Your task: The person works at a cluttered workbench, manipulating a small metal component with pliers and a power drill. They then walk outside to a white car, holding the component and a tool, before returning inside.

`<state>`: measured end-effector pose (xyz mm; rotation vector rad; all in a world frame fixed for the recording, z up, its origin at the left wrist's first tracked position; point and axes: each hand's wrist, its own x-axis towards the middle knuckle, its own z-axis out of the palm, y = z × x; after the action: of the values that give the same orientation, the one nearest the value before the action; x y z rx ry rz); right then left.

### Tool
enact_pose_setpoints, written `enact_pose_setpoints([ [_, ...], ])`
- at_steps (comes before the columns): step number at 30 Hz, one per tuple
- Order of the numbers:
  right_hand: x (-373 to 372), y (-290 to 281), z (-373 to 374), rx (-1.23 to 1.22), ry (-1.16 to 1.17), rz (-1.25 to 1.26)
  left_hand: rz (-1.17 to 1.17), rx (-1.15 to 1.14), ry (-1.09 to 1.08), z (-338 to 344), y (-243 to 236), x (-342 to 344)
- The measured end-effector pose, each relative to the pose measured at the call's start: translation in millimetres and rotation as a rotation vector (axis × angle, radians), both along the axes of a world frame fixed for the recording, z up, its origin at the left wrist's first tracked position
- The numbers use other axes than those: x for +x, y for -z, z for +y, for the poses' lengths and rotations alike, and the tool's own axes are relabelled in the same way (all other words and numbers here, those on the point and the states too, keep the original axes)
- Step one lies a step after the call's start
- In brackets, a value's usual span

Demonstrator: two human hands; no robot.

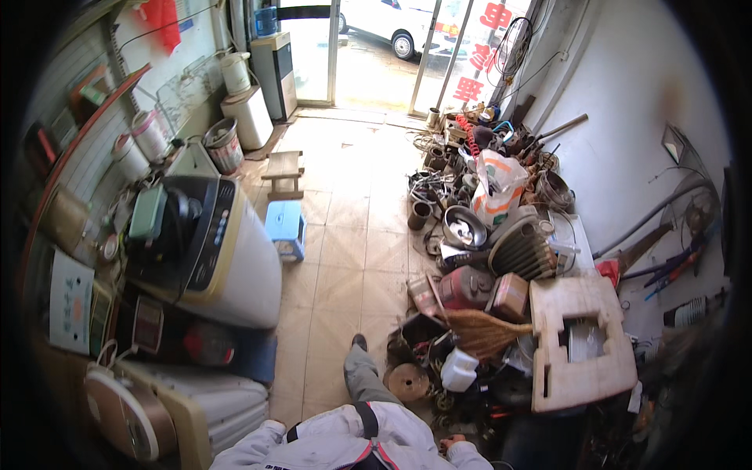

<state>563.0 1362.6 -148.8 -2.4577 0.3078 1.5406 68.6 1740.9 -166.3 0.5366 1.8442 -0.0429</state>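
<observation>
My right hand hangs low at my side, at the lower edge, beyond the white sleeve. Its fingers look curled in; whatever they may hold is hidden. Of my left hand little or nothing shows past the cuff of the left sleeve, and its fingers are hidden. Nearest to the left arm is a pale ribbed appliance casing. Closest to the right hand are dark clutter, a round brown spool and a white plastic container. One grey-trousered leg is stretched forward on the tiles.
A tiled floor strip runs to the glass doorway, with a white car outside. Along the left stand a washing machine, a blue stool and a wooden stool. Piled parts, a straw broom and a foam block line the right.
</observation>
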Motion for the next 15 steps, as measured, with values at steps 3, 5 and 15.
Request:
enact_pose_setpoints([
  [3, 54, -26, 179, 0.043, -0.394, -0.2, -0.009, 0.053, -0.028, 125, -9, 58],
  [5, 102, -39, 283, 0.151, -0.496, -0.32, -0.042, 0.048, -0.059, 180, -19, 98],
  [15, 239, -81, 753, 0.526, -0.655, -0.46, -0.048, -0.016, -0.081, 492, -7, 229],
])
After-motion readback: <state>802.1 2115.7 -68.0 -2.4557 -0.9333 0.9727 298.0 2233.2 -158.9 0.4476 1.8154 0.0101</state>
